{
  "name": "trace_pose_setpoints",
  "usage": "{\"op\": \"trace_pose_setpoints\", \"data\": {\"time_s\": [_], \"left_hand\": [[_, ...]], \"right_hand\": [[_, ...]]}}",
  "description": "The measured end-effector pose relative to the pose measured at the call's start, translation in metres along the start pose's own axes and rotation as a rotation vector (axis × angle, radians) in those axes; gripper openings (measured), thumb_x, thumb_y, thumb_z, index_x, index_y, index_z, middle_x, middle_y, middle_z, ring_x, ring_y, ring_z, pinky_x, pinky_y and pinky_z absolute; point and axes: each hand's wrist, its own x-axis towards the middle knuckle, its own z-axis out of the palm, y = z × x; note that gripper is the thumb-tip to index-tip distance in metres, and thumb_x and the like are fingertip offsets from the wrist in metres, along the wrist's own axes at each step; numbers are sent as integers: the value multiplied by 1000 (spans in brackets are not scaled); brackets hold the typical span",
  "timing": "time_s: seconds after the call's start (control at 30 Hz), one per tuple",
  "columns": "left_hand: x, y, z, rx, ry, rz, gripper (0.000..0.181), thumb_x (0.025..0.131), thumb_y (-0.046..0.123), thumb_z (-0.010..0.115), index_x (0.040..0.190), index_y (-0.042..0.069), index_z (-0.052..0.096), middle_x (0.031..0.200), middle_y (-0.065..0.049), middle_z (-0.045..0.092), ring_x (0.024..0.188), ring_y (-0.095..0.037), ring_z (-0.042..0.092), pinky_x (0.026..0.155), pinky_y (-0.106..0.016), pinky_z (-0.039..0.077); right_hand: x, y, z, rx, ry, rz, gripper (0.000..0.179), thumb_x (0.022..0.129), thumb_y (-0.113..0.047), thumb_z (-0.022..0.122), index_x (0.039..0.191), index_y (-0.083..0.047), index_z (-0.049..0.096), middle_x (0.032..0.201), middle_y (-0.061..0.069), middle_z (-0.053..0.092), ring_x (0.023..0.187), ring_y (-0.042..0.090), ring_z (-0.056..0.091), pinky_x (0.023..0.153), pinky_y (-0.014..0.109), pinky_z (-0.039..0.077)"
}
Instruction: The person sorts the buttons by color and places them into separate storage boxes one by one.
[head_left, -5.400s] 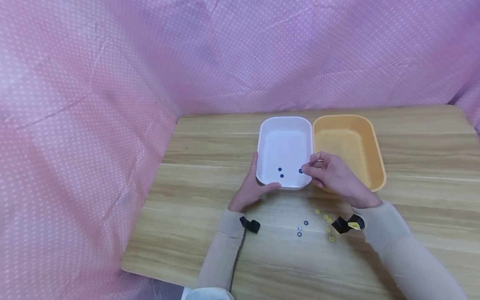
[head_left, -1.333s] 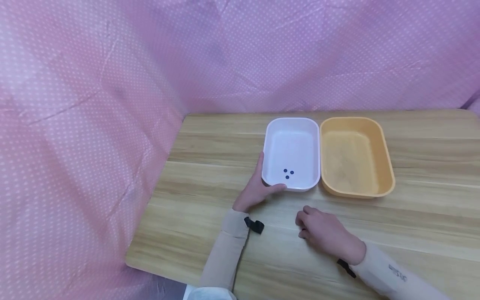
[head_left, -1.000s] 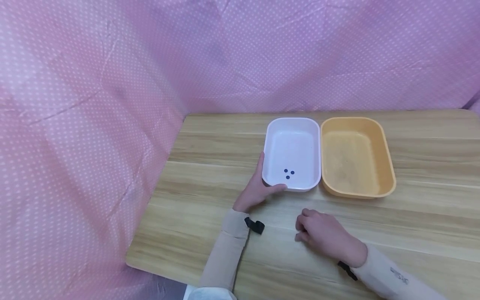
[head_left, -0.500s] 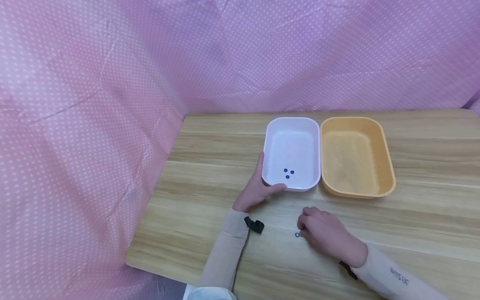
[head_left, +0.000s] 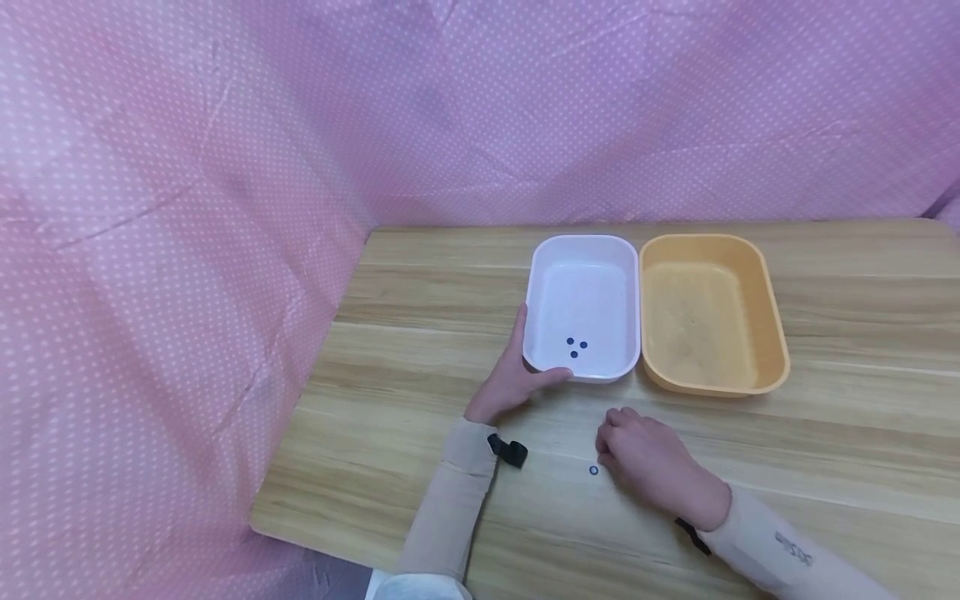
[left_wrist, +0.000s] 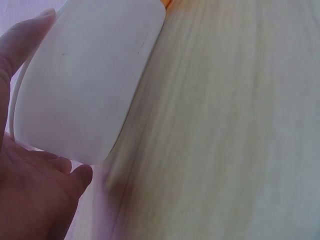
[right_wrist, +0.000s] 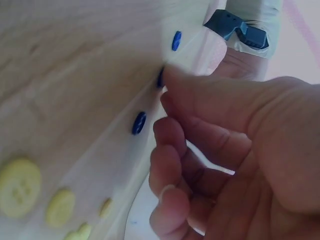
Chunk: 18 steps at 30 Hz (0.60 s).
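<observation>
While left fingers [left_wrist: 82,176] clasp white tray [left_wrist: 85,80], curled right fingers [right_wrist: 166,164] overlap button [right_wrist: 160,79], pinch unclear.

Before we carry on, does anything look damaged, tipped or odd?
Only faint dark marks on the side of the white tray; scratches or dirt, I can't tell. Otherwise nothing stands out: it and the orange tray stand upright, and blue buttons and yellow buttons lie near the right hand.

Left grip [head_left: 512,382] wide, thumb [head_left: 553,377] straight; right grip [head_left: 651,458] (knuckles upward) with loosely curled fingers [right_wrist: 165,162].
</observation>
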Motion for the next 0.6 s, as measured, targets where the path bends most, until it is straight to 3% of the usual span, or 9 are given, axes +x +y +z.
{"op": "trace_pose_setpoints", "data": {"time_s": [0.13, 0.6], "left_hand": [[-3, 13, -1, -6, -18, -3, 118, 79, 17, 82, 156, 23, -6, 161, -8, 15, 139, -30, 32, 114, -49, 20], [-4, 17, -2, -17, -28, 18, 118, 79, 12, 81, 156, 18, -7, 160, -10, 18, 137, -33, 34, 114, -50, 19]], "right_hand": [[1, 1, 0, -12, -19, 27, 14, 80, -18, 78, 75, -16, 65, 77, -4, 53, 74, 16, 49, 60, 31, 44], [2, -1, 0, -25, -45, -6, 8, 85, -10, 66, 76, -11, 65, 75, -1, 52, 72, 19, 49, 60, 33, 45]]}}
